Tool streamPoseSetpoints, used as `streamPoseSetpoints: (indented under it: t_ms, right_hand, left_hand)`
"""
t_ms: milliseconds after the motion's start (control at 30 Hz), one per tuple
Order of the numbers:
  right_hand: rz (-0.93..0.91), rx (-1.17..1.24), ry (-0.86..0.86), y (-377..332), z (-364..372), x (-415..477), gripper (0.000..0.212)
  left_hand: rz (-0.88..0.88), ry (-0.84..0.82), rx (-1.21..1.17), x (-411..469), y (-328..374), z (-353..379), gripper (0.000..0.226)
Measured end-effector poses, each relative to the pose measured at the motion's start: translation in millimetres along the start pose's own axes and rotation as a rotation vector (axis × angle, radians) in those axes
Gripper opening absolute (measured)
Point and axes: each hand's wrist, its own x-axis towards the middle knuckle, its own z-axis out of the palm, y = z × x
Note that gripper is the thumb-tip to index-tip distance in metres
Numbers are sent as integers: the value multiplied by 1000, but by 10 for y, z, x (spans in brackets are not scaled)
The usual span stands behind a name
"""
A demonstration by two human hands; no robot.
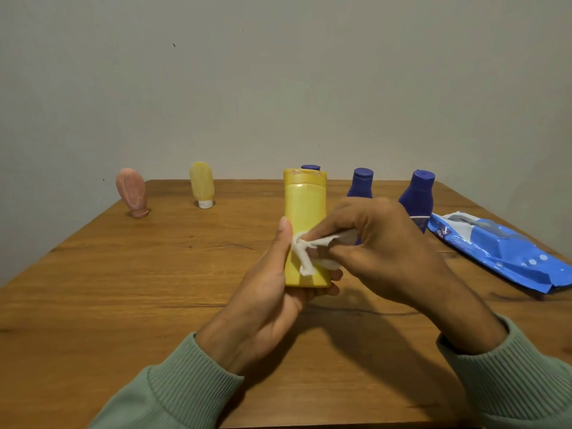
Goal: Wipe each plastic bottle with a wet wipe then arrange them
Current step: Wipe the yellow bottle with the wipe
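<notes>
Wood desk, visible grain, smooth, low satin sheen. Plastic yellow bottle, smooth, pearly, slight gloss. White wet wipe, soft, crumpled, matt. Blue bottles, smooth plastic, dull shine. Pink tube and yellow tube, soft-looking plastic, matt. Wipes pack, crinkled glossy plastic film. Sleeves, ribbed green knit cloth. Wall, matt.

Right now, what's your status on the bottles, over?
Left hand grips yellow bottle upright. Right hand pinches wipe against its front. Nothing in the way; wipe pack lies to the right.
</notes>
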Motion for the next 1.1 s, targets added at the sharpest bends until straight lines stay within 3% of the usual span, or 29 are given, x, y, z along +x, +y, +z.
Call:
streamPoseSetpoints:
  t_ms: [100,233,300,467,633,700,833,933,1000,1100]
  right_hand:
    - [20,-9,163,-5,33,-9,21]
    - [0,16,-109,-68,11,-28,20]
    - [-39,-7,-151,-81,14,-34,20]
    - [-81,-29,213,36,76,-11,21]
    - [-117,-46,494,141,35,-2,23]
    - [-127,-18,474,127,20,-7,23]
    - [-50,67,160,31,24,-11,18]
    - [-33,46,40,0,47,-10,16]
    - [-68,37,74,27,37,-1,17]
    - [-89,51,264,101,16,10,19]
  left_hand:
    - [21,-12,18,10,1,6,50]
    - [-43,1,-9,55,-27,-44,61]
    - [-41,-26,-18,59,-40,-57,61]
    - [70,-78,111,49,-62,-50,47]
    - [57,-157,291,3,-84,-49,54]
    - [70,-154,318,-2,-84,-53,54]
    - [143,-93,242,35,-95,-52,47]
    - [151,-59,159,67,-98,-40,48]
    - [143,-59,170,59,-81,-42,51]
    - [116,-118,268,26,-57,-42,53]
